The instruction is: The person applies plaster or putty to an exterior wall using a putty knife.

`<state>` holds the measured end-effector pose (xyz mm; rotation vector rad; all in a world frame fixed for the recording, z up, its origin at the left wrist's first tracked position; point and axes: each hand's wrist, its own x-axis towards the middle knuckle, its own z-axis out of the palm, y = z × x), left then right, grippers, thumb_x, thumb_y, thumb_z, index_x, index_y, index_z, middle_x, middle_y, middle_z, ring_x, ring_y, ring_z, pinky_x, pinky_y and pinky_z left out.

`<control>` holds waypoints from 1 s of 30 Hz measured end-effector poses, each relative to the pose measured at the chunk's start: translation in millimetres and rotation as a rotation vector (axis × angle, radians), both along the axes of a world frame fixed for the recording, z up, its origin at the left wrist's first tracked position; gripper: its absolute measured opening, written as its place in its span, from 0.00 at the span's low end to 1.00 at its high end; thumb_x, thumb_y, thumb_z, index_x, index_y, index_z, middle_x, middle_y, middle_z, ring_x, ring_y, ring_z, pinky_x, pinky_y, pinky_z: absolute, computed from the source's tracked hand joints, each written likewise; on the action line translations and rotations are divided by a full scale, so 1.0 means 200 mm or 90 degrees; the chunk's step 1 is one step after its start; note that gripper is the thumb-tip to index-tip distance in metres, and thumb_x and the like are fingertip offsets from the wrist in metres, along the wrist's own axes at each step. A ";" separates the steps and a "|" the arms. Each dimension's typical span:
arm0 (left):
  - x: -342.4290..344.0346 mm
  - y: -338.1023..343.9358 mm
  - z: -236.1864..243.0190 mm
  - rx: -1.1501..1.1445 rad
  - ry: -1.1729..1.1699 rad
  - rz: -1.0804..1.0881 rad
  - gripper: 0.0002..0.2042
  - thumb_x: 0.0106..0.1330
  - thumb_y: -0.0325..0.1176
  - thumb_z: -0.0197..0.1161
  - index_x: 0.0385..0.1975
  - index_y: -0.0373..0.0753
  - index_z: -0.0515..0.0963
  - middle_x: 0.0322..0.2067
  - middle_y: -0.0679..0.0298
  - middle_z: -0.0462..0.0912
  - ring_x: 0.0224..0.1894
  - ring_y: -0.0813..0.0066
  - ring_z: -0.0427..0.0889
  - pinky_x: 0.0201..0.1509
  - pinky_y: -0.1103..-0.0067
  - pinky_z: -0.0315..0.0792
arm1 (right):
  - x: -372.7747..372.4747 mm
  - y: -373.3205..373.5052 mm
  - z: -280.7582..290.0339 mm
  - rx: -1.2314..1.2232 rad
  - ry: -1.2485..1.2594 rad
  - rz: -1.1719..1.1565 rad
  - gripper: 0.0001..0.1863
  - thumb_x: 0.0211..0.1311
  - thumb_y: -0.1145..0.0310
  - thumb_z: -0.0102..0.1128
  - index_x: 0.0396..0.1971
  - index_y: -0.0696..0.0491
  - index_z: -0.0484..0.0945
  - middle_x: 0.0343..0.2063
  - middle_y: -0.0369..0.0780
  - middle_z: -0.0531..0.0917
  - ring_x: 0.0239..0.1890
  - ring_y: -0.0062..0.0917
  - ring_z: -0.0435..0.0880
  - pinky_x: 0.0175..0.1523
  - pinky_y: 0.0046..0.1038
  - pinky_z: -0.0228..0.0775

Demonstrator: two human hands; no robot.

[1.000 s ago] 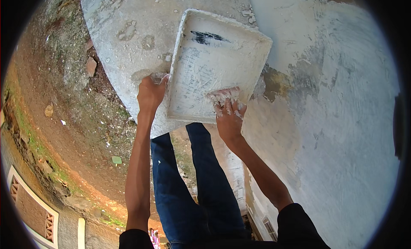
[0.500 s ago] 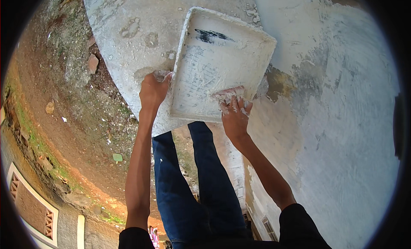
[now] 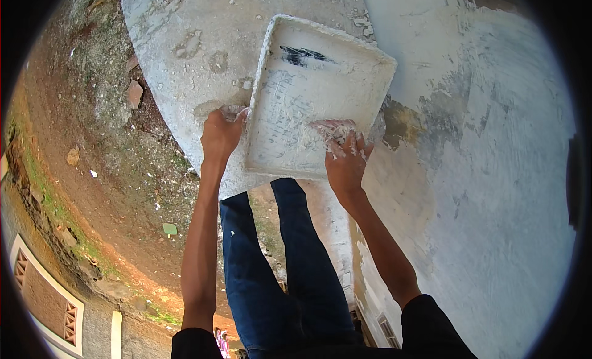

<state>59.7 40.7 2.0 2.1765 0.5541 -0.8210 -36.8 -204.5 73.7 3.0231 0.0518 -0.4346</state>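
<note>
A shallow rectangular tray (image 3: pixel 314 94), coated in white paste with a dark bare streak near its far end, lies in front of me. Inside its near right part is a pinkish flat scraper (image 3: pixel 333 127) smeared with paste. My right hand (image 3: pixel 346 168) is closed on that scraper, its fingers caked white. At the tray's left edge my left hand (image 3: pixel 221 134) has its fingers curled around a whitish, paste-covered piece, whose kind I cannot make out. Whether these fingers also press on the rim is unclear.
Under the tray is a paste-spotted grey slab (image 3: pixel 185 63). A wall (image 3: pixel 493 192) with white and grey patches rises on the right. Bare soil with a brick fragment (image 3: pixel 135 94) and debris lies left. My legs in blue jeans (image 3: pixel 296 235) stand below the tray.
My right hand and the scraper have shifted a little to the right inside the tray, and the scraper's angle has changed. My left hand stays almost where it was.
</note>
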 end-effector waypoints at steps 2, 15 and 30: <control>0.00 0.01 -0.03 -0.010 -0.012 -0.005 0.20 0.56 0.45 0.66 0.40 0.34 0.79 0.37 0.47 0.83 0.42 0.50 0.81 0.45 0.65 0.73 | -0.03 0.01 -0.01 0.005 0.000 0.031 0.14 0.50 0.66 0.63 0.39 0.48 0.81 0.52 0.51 0.74 0.58 0.46 0.66 0.61 0.59 0.49; -0.03 0.01 -0.07 -0.020 -0.046 -0.004 0.16 0.59 0.38 0.65 0.40 0.32 0.79 0.36 0.49 0.83 0.39 0.53 0.83 0.42 0.69 0.73 | 0.02 0.01 -0.05 0.020 -0.207 -0.037 0.16 0.45 0.67 0.66 0.39 0.46 0.81 0.50 0.52 0.71 0.54 0.52 0.66 0.57 0.66 0.49; -0.04 0.03 -0.10 0.007 -0.012 -0.011 0.16 0.59 0.39 0.65 0.39 0.32 0.80 0.33 0.51 0.84 0.37 0.57 0.84 0.41 0.70 0.73 | 0.36 0.09 0.00 -0.082 -0.055 0.111 0.14 0.49 0.65 0.63 0.39 0.45 0.82 0.51 0.48 0.76 0.58 0.41 0.67 0.56 0.58 0.52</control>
